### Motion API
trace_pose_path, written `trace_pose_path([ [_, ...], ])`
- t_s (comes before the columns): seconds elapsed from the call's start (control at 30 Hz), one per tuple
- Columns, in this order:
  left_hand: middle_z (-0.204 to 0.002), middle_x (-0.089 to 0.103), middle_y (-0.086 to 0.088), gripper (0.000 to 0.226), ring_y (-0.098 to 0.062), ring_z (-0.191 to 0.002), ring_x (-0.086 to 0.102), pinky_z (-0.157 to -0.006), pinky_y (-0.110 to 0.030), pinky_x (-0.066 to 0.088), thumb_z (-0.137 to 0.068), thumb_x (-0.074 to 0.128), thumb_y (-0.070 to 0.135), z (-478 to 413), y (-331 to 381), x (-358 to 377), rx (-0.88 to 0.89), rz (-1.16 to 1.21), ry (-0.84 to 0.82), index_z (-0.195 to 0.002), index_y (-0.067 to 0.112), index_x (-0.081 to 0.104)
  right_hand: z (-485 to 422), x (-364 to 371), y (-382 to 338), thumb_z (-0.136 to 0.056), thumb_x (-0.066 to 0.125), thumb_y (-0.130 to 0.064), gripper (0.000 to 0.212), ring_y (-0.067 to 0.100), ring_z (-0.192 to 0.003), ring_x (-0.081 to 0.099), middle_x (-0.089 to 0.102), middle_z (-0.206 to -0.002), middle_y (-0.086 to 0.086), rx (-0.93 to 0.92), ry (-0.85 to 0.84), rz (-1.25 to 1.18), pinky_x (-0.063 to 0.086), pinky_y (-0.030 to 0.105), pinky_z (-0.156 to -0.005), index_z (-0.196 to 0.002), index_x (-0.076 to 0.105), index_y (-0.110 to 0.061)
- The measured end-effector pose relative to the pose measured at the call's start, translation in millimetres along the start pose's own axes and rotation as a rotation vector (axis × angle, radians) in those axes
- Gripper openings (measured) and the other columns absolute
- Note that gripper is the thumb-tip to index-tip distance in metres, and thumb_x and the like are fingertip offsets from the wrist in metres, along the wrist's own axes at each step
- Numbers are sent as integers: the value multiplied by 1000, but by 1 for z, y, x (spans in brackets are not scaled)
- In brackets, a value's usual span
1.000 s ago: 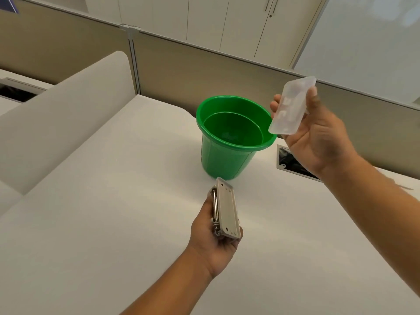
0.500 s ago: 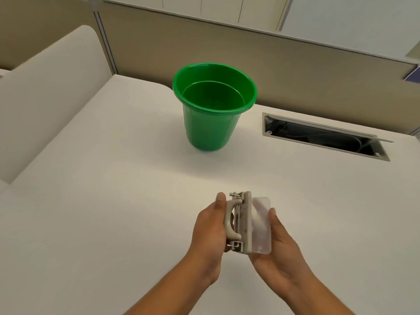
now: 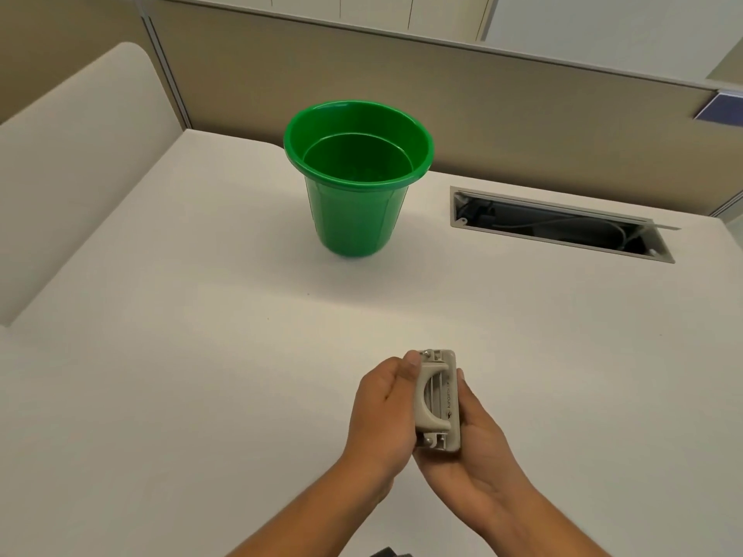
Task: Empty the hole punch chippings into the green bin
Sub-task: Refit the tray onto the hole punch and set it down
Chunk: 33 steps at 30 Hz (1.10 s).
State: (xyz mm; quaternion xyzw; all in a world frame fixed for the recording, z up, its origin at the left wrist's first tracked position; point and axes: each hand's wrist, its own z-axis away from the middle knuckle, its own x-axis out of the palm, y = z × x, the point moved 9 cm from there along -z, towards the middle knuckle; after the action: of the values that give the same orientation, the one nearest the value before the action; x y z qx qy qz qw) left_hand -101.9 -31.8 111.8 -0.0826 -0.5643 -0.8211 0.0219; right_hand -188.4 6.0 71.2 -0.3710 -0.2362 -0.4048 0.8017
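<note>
The grey hole punch (image 3: 439,400) is held between both hands low over the near part of the white desk, handle side facing up. My left hand (image 3: 382,412) grips its left side, thumb tip at the far end. My right hand (image 3: 474,448) cups it from the right and below. The clear chip tray is not visible as a separate piece; it lies hidden under the punch against my right palm. The green bin (image 3: 354,219) stands upright farther back on the desk, well apart from the hands. I cannot make out chippings inside it.
A white desk (image 3: 201,375) carries everything. An open cable slot (image 3: 563,225) lies at the back right. Beige partition walls (image 3: 502,94) close the far side, and a white curved divider (image 3: 68,162) runs along the left.
One second ago my right hand held the clear tray up beside the bin. It came down to the punch, and the tray is now pressed onto the underside, out of sight.
</note>
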Motion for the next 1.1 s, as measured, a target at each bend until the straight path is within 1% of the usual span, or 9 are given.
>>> trace_pose_path([
  [0.07,-81,67,-21,47,-20,-69,62,-71,-52,56,-94,51,50,1,4,-1,39,-50,23,-83,7,66,0,-1,0,-89,60,-37,37,22,-88,74,76,-98,12,-8,-2,-14,60,33,-74,-103,77,-8],
  [0.13,-79,68,-18,44,-26,-68,65,-67,-53,57,-95,50,49,1,5,-4,62,-96,46,-80,11,67,1,0,0,-90,56,-39,39,22,-84,74,76,-97,12,-6,-8,-17,59,33,-72,-103,77,-8],
  [0.27,-69,69,-5,42,-17,-60,65,-49,-32,52,-98,48,45,1,2,-12,68,-141,96,-76,13,66,3,2,0,-90,53,-40,44,21,-81,69,74,-105,13,-21,-12,67,49,31,-63,-113,73,-7],
  [0.4,-65,70,-1,43,-7,-50,64,-38,-18,45,-97,49,44,1,3,-11,37,-97,42,-79,12,70,3,3,-2,-87,58,-35,41,22,-71,65,73,-98,16,-48,-30,128,52,30,-54,-110,74,-5],
  [0.57,-52,66,0,32,-13,-45,61,-44,-24,51,-96,57,35,-6,3,-39,19,-85,151,-73,12,63,3,-8,-13,-94,51,-37,42,36,-104,67,70,-117,25,-95,69,192,55,41,-90,-111,73,-5],
  [0.77,-74,77,-2,17,-12,-64,71,-55,-21,55,-89,68,29,-2,-4,-25,-27,-128,-26,-80,19,77,9,-1,-25,-97,47,-32,38,39,-102,70,73,-113,22,-157,90,315,61,36,-69,-106,75,-9],
  [0.87,-78,79,1,14,-12,-69,73,-59,-20,57,-89,68,26,-1,-1,-26,-7,-117,-17,-82,22,80,14,2,-34,-97,47,-30,35,36,-103,71,74,-113,18,-201,83,454,56,38,-74,-107,75,-12],
  [0.97,-79,80,-2,12,-16,-69,73,-61,-23,58,-88,70,23,-3,3,-27,5,-100,-16,-85,20,81,16,4,-43,-95,51,-29,32,41,-104,69,75,-111,18,-243,69,591,55,51,-87,-108,75,-12],
  [1.1,-81,79,-10,9,-14,-64,69,-57,-21,54,-87,70,17,-4,3,-25,-13,-62,-52,-89,16,80,21,10,-57,-76,68,-31,33,38,-95,71,77,-102,20,-322,85,693,55,55,-83,-100,78,-11],
])
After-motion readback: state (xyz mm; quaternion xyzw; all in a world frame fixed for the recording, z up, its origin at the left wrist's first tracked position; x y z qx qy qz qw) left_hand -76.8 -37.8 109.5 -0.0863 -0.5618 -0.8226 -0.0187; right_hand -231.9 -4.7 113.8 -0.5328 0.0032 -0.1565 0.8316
